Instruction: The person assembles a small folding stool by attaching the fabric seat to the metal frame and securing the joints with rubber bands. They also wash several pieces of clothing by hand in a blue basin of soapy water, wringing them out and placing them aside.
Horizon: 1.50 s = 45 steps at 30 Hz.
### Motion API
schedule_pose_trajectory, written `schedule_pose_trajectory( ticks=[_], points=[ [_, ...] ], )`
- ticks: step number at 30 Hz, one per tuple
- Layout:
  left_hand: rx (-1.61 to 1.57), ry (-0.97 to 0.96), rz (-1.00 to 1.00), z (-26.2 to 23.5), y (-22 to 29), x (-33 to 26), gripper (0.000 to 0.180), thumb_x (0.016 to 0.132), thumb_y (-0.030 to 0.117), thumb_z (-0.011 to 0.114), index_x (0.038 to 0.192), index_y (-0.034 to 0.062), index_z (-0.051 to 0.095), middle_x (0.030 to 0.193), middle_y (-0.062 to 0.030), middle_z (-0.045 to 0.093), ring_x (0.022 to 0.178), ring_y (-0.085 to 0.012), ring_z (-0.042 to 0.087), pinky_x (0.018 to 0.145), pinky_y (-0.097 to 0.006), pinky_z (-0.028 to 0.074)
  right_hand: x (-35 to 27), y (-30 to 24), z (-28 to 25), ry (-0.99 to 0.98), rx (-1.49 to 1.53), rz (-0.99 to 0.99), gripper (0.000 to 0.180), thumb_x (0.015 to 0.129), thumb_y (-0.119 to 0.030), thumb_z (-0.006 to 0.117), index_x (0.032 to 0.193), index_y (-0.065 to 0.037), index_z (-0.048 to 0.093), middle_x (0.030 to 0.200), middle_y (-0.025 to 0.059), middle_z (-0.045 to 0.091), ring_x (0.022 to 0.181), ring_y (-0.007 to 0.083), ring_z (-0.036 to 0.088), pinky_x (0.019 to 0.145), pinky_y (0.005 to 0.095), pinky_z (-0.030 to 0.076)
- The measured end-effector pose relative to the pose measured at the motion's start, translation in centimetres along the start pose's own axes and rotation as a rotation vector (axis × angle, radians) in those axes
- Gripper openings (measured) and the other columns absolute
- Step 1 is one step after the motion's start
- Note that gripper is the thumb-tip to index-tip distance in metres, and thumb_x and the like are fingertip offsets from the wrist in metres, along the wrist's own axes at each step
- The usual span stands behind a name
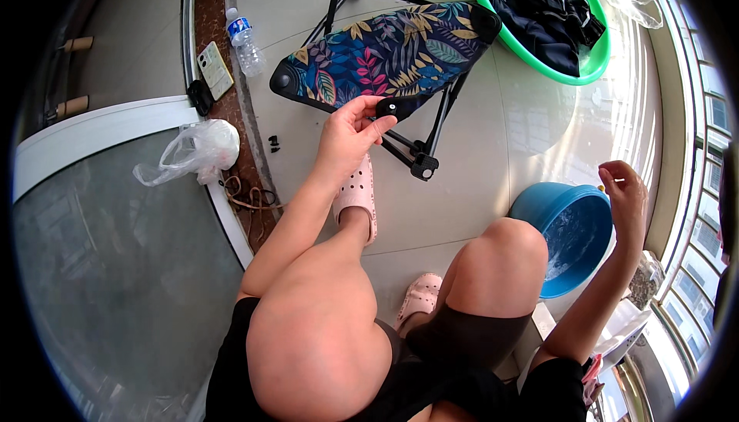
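A folding stool (pixel 385 52) with a dark seat cloth, patterned with colourful leaves, stands in front of me on black legs. My left hand (pixel 352 133) pinches the black corner piece of that seat between thumb and fingers; this corner hangs off the frame, above a loose leg end with a black joint (pixel 424 165). To the right, my right hand (pixel 627 195) is raised at the rim of a blue bucket (pixel 531 206) with water in it. Its fingers are curled in toward the thumb, and what they hold, if anything, is too small to make out.
A green basin (pixel 604 56) with dark wet clothes stands at the far right. Along the left door track are a plastic bottle (pixel 245 48), a phone (pixel 215 70), a black case (pixel 200 97) and a white plastic bag (pixel 204 149). Small black pieces (pixel 274 144) lie on the floor (pixel 454 199).
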<state>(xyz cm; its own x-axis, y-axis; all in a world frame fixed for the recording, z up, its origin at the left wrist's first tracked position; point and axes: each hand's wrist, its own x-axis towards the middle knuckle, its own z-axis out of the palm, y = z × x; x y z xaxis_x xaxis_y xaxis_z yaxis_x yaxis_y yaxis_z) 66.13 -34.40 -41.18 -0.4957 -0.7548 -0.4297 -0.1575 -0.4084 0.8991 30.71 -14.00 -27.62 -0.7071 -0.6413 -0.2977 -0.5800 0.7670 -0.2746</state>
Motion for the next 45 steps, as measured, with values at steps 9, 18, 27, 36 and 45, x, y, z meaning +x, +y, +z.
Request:
schedule_pose_trajectory(
  ticks=[9, 18, 27, 36, 45],
  points=[
    [0.189, 0.075, 0.129, 0.9, 0.9, -0.7, 0.026, 0.082, 0.008, 0.078, 0.100, 0.0049, 0.059, 0.084, 0.0031, 0.060, 0.063, -0.0021, 0.051, 0.055, -0.018, 0.042, -1.2, -16.8, 12.3, -0.387, 0.535, -0.418, 0.014, 0.085, -0.015, 0.068, 0.091, -0.002, 0.068, 0.086, 0.0114, 0.070, 0.072, 0.0233, 0.066, 0.069, 0.0336, 0.052],
    [0.739, 0.206, 0.554, 1.7, 1.5, -0.1, 0.029, 0.074, 0.011, 0.081, 0.094, 0.0059, 0.061, 0.082, -0.0023, 0.062, 0.060, -0.0134, 0.054, 0.056, -0.028, 0.045, -1.3, -19.2, 15.7, -0.208, 0.518, -0.463, 0.017, 0.083, -0.021, 0.070, 0.086, -0.004, 0.070, 0.079, 0.0097, 0.072, 0.070, 0.0251, 0.069, 0.065, 0.0338, 0.053],
    [0.755, 0.154, 0.651, 1.9, 1.4, 0.1, 0.032, 0.074, 0.017, 0.082, 0.098, 0.0064, 0.065, 0.086, -0.0040, 0.066, 0.075, -0.0199, 0.061, 0.066, -0.032, 0.050, -0.5, -18.3, 15.6, -0.201, 0.451, -0.445, 0.015, 0.082, -0.018, 0.069, 0.085, -0.003, 0.070, 0.078, 0.0117, 0.071, 0.074, 0.0289, 0.069, 0.067, 0.0360, 0.053],
    [0.628, 0.148, 0.450, 2.1, 1.8, -0.3, 0.031, 0.073, 0.015, 0.083, 0.097, 0.0055, 0.066, 0.086, -0.0049, 0.067, 0.076, -0.0183, 0.064, 0.066, -0.031, 0.051, -0.9, -18.5, 15.6, -0.181, 0.486, -0.412, 0.014, 0.081, -0.018, 0.070, 0.083, -0.003, 0.071, 0.077, 0.0117, 0.071, 0.072, 0.0297, 0.069, 0.066, 0.0361, 0.053],
    [0.769, 0.144, 0.640, 1.8, 1.2, 0.3, 0.025, 0.073, 0.012, 0.081, 0.093, 0.0050, 0.069, 0.087, -0.0077, 0.069, 0.079, -0.0262, 0.065, 0.069, -0.034, 0.052, -0.5, -18.3, 16.0, -0.133, 0.385, -0.503, 0.016, 0.081, -0.019, 0.070, 0.082, -0.003, 0.070, 0.076, 0.0115, 0.071, 0.071, 0.0303, 0.068, 0.066, 0.0378, 0.053]
  ],
)
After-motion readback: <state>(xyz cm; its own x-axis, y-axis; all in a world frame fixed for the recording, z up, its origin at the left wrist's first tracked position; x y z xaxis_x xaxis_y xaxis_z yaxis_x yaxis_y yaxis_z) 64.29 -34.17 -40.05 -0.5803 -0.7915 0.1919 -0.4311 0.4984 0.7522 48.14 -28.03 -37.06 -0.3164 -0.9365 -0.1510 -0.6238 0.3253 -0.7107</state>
